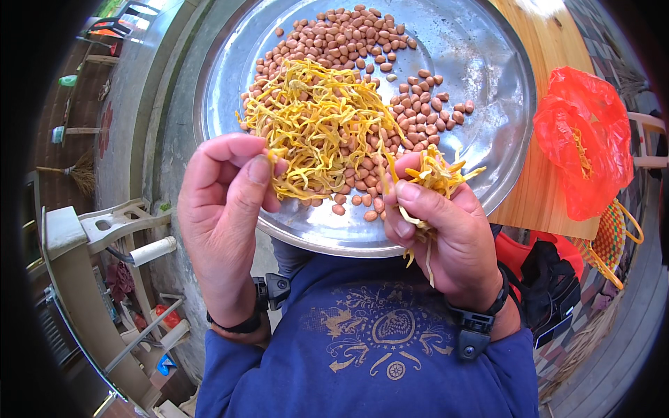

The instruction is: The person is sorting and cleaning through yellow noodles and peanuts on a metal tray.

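Observation:
A large round metal tray (470, 52) lies before me, its near rim close to my body. Reddish-brown shelled peanuts (345, 36) are spread over it. On top of some of them rests a heap of dried yellow flower strands (319, 120), thin and curled. My left hand (230, 193) is over the tray's near left side, pinching a small yellow piece between thumb and fingers. A bunch of the same yellow strands (436, 172) is gripped in my right hand (444, 219), over the near right part of the tray, with a few ends hanging below the fingers.
The tray stands partly over a wooden tabletop (554, 183). A red plastic bag (580, 141) holding some yellow strands lies at the table's right. Below it are a woven basket (609, 235) and a black bag (549, 292). A concrete ledge (177, 89) runs along the left.

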